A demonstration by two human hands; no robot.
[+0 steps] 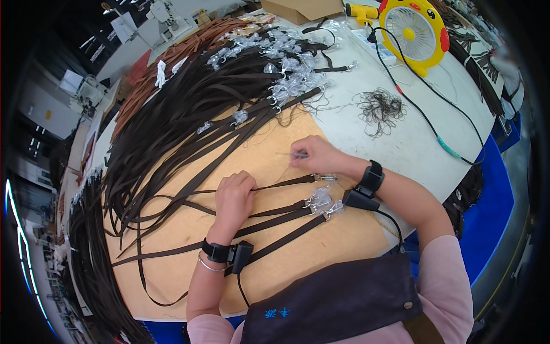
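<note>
My left hand [234, 196] is closed on a dark brown strap [281, 183], its fingers pinching the strap's edge. That strap runs right to a metal clasp in clear plastic wrap [325, 178]. Above it, my right hand [318, 155] grips a slim grey tool [299, 155] with a thin metal tip pointing left; its exact kind is too small to make out. Nearer to me lie more dark straps [286, 234], their metal hooks wrapped in clear plastic [322, 202]. All of these rest on a tan sheet [321, 252].
A large heap of dark straps [172, 120] with plastic-wrapped hooks [292, 80] covers the left and far side. Brown straps [189, 43] lie behind it. Loose dark threads [381, 112] sit on the white table [355, 149]. A yellow fan [409, 33] and its black cable [421, 94] stand at far right.
</note>
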